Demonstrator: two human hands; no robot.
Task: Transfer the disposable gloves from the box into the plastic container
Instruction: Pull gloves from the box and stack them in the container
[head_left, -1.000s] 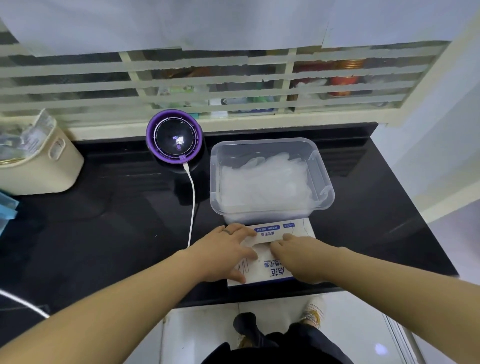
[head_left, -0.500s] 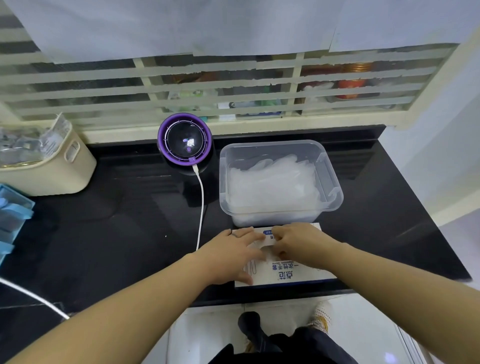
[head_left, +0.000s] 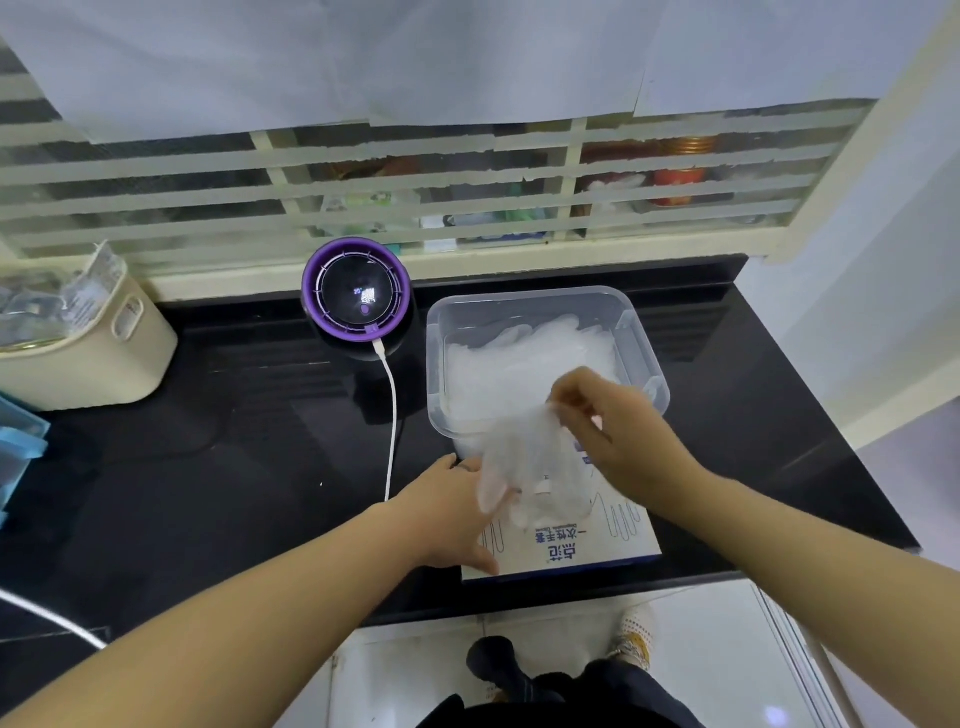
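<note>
A white glove box (head_left: 597, 540) with blue print lies flat at the front edge of the black counter (head_left: 234, 467). My left hand (head_left: 447, 514) rests on the box's left side, fingers spread. My right hand (head_left: 608, 421) pinches a clear disposable glove (head_left: 524, 467) and holds it above the box, its fingers hanging down. Just behind the box stands a clear plastic container (head_left: 644, 353) with a pile of clear gloves (head_left: 519, 364) inside.
A round purple device (head_left: 356, 299) with a white cable (head_left: 392, 415) stands left of the container. A cream bin (head_left: 104, 353) sits at the far left, with blue items (head_left: 21, 441) beside it. A slatted window runs behind the counter. Floor tiles and feet show below.
My right hand has lifted from the box opening toward the container, drawing a glove out with it. My left hand has stayed on the box.
</note>
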